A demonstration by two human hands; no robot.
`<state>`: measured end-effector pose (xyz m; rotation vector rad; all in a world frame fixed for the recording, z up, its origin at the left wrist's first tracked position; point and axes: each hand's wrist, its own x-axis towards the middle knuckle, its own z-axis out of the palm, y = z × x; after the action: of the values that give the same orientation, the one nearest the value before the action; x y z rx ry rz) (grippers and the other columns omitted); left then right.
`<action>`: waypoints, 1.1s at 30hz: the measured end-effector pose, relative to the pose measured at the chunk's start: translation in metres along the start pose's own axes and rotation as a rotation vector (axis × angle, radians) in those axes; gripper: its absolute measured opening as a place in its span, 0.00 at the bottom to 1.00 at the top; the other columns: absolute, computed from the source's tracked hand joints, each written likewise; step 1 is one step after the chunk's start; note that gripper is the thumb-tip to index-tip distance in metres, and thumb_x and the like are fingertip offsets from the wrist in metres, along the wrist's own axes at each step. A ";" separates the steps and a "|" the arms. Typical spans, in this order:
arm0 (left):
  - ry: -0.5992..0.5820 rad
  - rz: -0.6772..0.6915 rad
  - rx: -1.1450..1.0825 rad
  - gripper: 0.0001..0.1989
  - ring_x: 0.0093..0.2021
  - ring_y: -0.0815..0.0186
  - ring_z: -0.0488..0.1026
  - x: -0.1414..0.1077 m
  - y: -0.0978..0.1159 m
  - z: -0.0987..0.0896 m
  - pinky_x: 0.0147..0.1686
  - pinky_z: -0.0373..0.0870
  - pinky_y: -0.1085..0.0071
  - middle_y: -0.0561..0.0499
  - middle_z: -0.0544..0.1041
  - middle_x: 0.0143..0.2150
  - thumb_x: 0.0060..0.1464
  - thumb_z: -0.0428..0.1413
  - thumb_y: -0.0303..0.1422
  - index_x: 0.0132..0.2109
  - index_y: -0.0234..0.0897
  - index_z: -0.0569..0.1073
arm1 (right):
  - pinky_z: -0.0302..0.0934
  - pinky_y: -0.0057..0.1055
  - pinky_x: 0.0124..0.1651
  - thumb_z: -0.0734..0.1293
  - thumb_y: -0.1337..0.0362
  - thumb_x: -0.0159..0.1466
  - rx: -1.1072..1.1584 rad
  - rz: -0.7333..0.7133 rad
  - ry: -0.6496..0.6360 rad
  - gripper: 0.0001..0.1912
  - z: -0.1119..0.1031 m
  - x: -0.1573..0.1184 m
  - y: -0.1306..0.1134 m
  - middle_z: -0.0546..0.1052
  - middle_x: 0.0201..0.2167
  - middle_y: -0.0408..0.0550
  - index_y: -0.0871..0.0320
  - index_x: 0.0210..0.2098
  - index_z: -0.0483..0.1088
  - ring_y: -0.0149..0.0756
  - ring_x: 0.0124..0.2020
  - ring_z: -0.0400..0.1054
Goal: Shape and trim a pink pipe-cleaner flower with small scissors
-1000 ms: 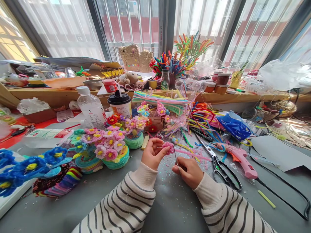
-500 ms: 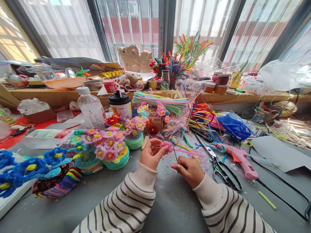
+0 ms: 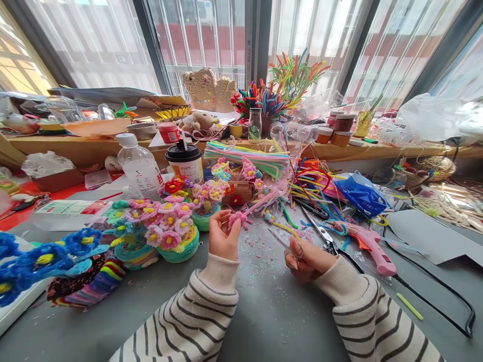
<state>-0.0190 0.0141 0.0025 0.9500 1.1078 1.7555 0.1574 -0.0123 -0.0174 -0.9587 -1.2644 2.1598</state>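
Pinched between the thumb and fingers of my left hand [image 3: 223, 236] is a pink pipe-cleaner flower [image 3: 237, 218], with a fuzzy pink stem [image 3: 260, 202] running up and to the right. My right hand [image 3: 310, 261] has its fingers in the loops of a small pair of scissors [image 3: 286, 244], whose blades point up and left, apart from the flower. Pink and pale trimmings lie scattered on the grey table [image 3: 260, 306] between the hands. Finished pink flowers [image 3: 171, 221] in a striped pot [image 3: 181, 249] stand left of my left hand.
On the right lie a pink glue gun [image 3: 372, 246] with its black cord, large scissors [image 3: 320, 231] and a blue packet [image 3: 360, 193]. A plastic bottle [image 3: 139, 168] and a lidded cup [image 3: 184, 163] stand behind the flower pots. Bundled pipe cleaners [image 3: 249, 158] lie at the back.
My right hand has moved right and down, taking the small scissors away from the flower. My left hand has shifted left, and the pink stem now points up and right.
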 end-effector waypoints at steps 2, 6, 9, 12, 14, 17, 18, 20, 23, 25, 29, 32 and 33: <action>-0.007 -0.011 0.006 0.16 0.32 0.72 0.66 0.000 0.000 0.000 0.35 0.63 0.74 0.53 0.64 0.30 0.33 0.56 0.28 0.33 0.36 0.60 | 0.31 0.19 0.09 0.60 0.42 0.43 0.072 -0.005 -0.062 0.25 0.002 0.002 0.004 0.47 0.02 0.30 0.60 0.14 0.58 0.18 0.05 0.36; -0.013 -0.011 0.009 0.15 0.33 0.72 0.66 -0.001 0.001 0.000 0.36 0.63 0.73 0.53 0.65 0.31 0.34 0.55 0.27 0.32 0.35 0.60 | 0.29 0.19 0.09 0.61 0.43 0.42 0.165 0.005 -0.095 0.25 0.004 0.004 0.006 0.50 0.03 0.30 0.61 0.16 0.59 0.16 0.06 0.35; -0.006 0.004 0.015 0.14 0.33 0.72 0.67 -0.001 0.001 0.000 0.36 0.63 0.73 0.53 0.65 0.31 0.34 0.55 0.27 0.32 0.36 0.60 | 0.29 0.19 0.09 0.61 0.42 0.41 0.173 0.006 -0.074 0.26 0.003 0.005 0.005 0.50 0.03 0.30 0.61 0.16 0.60 0.16 0.06 0.34; 0.000 0.001 0.014 0.14 0.32 0.72 0.67 -0.001 0.001 0.000 0.35 0.63 0.73 0.53 0.65 0.31 0.34 0.55 0.27 0.32 0.35 0.60 | 0.29 0.19 0.09 0.61 0.41 0.39 0.113 -0.021 -0.023 0.27 0.003 0.006 0.003 0.50 0.03 0.29 0.62 0.17 0.61 0.16 0.05 0.34; -0.014 -0.011 0.015 0.14 0.30 0.73 0.67 -0.001 0.000 0.000 0.34 0.64 0.74 0.53 0.65 0.30 0.34 0.55 0.27 0.32 0.35 0.60 | 0.30 0.20 0.09 0.61 0.41 0.39 0.070 -0.106 0.082 0.27 0.002 0.006 0.002 0.49 0.03 0.29 0.62 0.19 0.62 0.16 0.06 0.34; -0.051 -0.026 0.023 0.14 0.29 0.73 0.67 0.000 -0.002 -0.002 0.32 0.64 0.74 0.54 0.65 0.30 0.34 0.55 0.28 0.32 0.35 0.61 | 0.31 0.21 0.11 0.62 0.43 0.40 0.015 -0.269 0.297 0.24 0.001 0.007 0.000 0.47 0.04 0.29 0.60 0.17 0.60 0.17 0.07 0.35; -0.057 -0.026 0.025 0.14 0.29 0.73 0.67 0.001 -0.003 -0.002 0.32 0.64 0.74 0.54 0.66 0.30 0.34 0.56 0.28 0.32 0.35 0.61 | 0.31 0.21 0.11 0.62 0.43 0.40 0.001 -0.297 0.342 0.24 0.000 0.008 0.000 0.47 0.03 0.29 0.60 0.16 0.59 0.17 0.07 0.35; -0.063 -0.026 0.026 0.15 0.31 0.72 0.67 0.001 -0.004 -0.003 0.34 0.64 0.74 0.53 0.66 0.29 0.33 0.56 0.29 0.32 0.35 0.61 | 0.31 0.21 0.11 0.62 0.44 0.41 -0.014 -0.317 0.389 0.23 -0.001 0.010 0.000 0.46 0.03 0.29 0.59 0.15 0.58 0.18 0.07 0.35; -0.063 -0.045 0.010 0.16 0.31 0.72 0.67 0.000 -0.004 -0.002 0.33 0.64 0.74 0.53 0.67 0.29 0.33 0.57 0.29 0.33 0.35 0.61 | 0.31 0.21 0.12 0.61 0.45 0.44 -0.019 -0.327 0.443 0.21 -0.001 0.014 0.002 0.46 0.04 0.29 0.59 0.16 0.58 0.19 0.07 0.35; -0.076 -0.072 -0.007 0.16 0.30 0.73 0.67 -0.002 -0.003 -0.001 0.32 0.64 0.74 0.53 0.67 0.28 0.33 0.57 0.29 0.33 0.34 0.61 | 0.34 0.21 0.12 0.60 0.46 0.46 -0.110 -0.322 0.508 0.20 0.000 0.016 0.004 0.50 0.05 0.31 0.59 0.19 0.61 0.19 0.07 0.38; -0.097 -0.130 -0.069 0.18 0.27 0.72 0.68 -0.005 0.001 0.003 0.28 0.66 0.75 0.54 0.68 0.25 0.31 0.59 0.29 0.32 0.34 0.61 | 0.46 0.24 0.16 0.60 0.52 0.50 -0.632 -0.364 0.761 0.15 0.004 0.015 0.006 0.61 0.10 0.38 0.59 0.20 0.63 0.25 0.10 0.53; -0.111 -0.163 -0.093 0.18 0.22 0.73 0.68 -0.007 0.004 0.005 0.22 0.66 0.76 0.57 0.69 0.20 0.29 0.59 0.28 0.31 0.34 0.60 | 0.51 0.27 0.22 0.63 0.58 0.50 -1.021 -0.393 0.893 0.10 0.006 0.015 0.006 0.66 0.13 0.42 0.59 0.20 0.64 0.31 0.16 0.59; -0.120 -0.169 -0.090 0.18 0.20 0.73 0.68 -0.008 0.006 0.006 0.21 0.66 0.77 0.57 0.69 0.19 0.29 0.59 0.28 0.31 0.34 0.60 | 0.51 0.27 0.22 0.63 0.59 0.49 -1.114 -0.374 0.911 0.10 0.007 0.015 0.006 0.66 0.14 0.43 0.59 0.20 0.65 0.32 0.17 0.60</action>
<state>-0.0124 0.0075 0.0083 0.8690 0.9938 1.5773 0.1426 -0.0087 -0.0253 -1.6311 -1.8444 0.4248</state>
